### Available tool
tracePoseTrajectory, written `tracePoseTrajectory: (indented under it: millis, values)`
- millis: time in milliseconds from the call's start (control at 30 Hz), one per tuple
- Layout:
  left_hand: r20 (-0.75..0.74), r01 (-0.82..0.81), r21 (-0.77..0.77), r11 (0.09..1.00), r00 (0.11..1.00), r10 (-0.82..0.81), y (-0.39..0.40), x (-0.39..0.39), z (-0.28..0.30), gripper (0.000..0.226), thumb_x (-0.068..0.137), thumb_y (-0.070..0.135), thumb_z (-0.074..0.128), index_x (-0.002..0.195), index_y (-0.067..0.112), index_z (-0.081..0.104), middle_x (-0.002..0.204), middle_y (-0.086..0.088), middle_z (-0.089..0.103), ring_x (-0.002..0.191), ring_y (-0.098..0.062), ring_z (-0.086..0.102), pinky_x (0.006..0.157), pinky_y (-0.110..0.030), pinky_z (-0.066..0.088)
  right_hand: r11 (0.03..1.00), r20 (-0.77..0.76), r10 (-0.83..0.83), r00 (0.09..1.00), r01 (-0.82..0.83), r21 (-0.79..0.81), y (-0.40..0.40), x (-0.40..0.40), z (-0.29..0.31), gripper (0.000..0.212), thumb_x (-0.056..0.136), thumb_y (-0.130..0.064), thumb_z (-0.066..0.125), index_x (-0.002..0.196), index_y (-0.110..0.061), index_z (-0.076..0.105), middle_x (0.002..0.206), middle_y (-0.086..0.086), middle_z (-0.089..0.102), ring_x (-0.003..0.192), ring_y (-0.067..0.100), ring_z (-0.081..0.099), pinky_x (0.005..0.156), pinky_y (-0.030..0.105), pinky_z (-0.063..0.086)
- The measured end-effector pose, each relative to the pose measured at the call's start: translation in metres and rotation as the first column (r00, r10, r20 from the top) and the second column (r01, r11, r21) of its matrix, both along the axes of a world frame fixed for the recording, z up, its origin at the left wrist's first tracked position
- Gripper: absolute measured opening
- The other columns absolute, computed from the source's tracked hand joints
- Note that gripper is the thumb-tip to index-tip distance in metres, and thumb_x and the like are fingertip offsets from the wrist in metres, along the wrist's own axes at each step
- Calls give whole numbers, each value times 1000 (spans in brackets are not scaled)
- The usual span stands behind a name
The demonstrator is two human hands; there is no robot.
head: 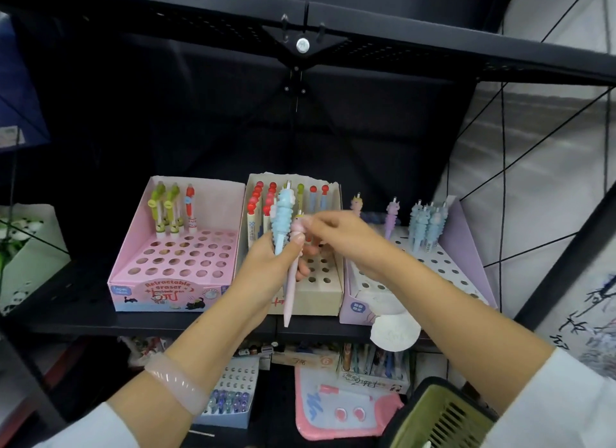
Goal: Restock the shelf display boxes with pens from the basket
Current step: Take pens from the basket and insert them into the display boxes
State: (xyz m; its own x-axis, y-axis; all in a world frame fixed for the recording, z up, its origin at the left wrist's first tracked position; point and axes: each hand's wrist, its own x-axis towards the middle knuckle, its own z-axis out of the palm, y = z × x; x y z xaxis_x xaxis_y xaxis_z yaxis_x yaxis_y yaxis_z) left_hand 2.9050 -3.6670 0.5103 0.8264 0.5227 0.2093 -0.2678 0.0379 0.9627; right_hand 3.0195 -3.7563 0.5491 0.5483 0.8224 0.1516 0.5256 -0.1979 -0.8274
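Observation:
My left hand (271, 267) holds a small bunch of unicorn pens upright in front of the shelf: a blue pen (283, 221) and a pink pen (292, 274) whose tip hangs below the fist. My right hand (336, 234) pinches the top of the pink pen. Three display boxes stand on the shelf: a pink box (133, 274) at the left with three pens at its back, a beige box (328, 297) in the middle with red-topped pens, and a lilac box (466, 234) at the right with several unicorn pens. The green basket (443, 417) sits at bottom right.
A black shelf board (83, 311) carries the boxes, with another black shelf (433, 51) overhead. A round white tag (395, 334) hangs from the lilac box's front. Below are more pen boxes (230, 397) and a pink pouch (346, 411). A green panda box (30, 247) stands far left.

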Motion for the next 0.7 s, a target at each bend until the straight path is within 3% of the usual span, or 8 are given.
tracePoseTrajectory:
  millis: [67,133,233,367,433,500,633,700]
  values:
    - [-1,-2,15,1000,1000,2,-8,4,2,14,95,21,48,105,13,54,63,6,67,50,-8,59,52,-21,52,996,-141,91,986,-89,25,-8,-3,-4,27,92,-40,53,81,-21,69,63,-9,58,62,4,53,66,19,48]
    - [-7,7,-6,1000,1000,-7,-16,9,4,15,96,23,46,107,14,51,67,3,67,48,-10,61,51,-22,54,994,-186,65,980,-47,103,-13,0,-3,25,94,-34,52,85,-17,69,73,-2,64,70,8,57,73,24,53]
    - [-39,42,-36,998,998,-43,-23,14,8,17,99,25,41,107,14,49,73,-3,69,45,-14,59,46,-23,51,954,-269,-65,961,139,267,-22,12,5,25,98,-24,44,85,-13,63,75,-2,69,75,12,63,74,26,55]
    - [-121,2,15,1000,993,0,-26,23,9,19,99,29,40,103,14,51,69,-5,66,35,-9,43,36,-18,36,757,-364,-321,874,468,457,-46,51,31,18,98,-21,46,94,-9,59,82,5,69,73,11,68,63,18,54]
    - [-135,-5,48,999,991,12,-27,27,10,19,99,29,40,107,15,50,68,-5,61,33,-7,37,35,-15,30,709,-202,-518,831,549,443,-55,73,36,16,96,-24,50,102,-11,55,92,9,69,81,16,68,72,24,57]
    - [-129,1,58,998,992,6,-27,31,10,18,99,28,39,111,15,46,69,-6,57,33,-6,35,35,-15,28,724,-8,-608,794,559,404,-58,89,31,15,95,-27,50,103,-15,52,95,10,69,87,22,67,81,36,55]
    - [-133,-33,37,999,990,37,-26,34,6,13,99,26,40,107,18,44,69,-5,56,32,-6,35,33,-16,28,783,283,-611,739,512,353,-45,102,16,17,96,-22,50,103,-7,48,77,7,64,66,14,58,57,22,42]
    - [-124,-40,65,997,991,48,-23,33,3,8,99,27,40,103,24,46,70,-3,57,33,-5,36,34,-16,30,801,367,-597,713,513,308,-36,107,9,24,96,-23,50,103,0,51,78,5,58,65,17,55,58,25,40]
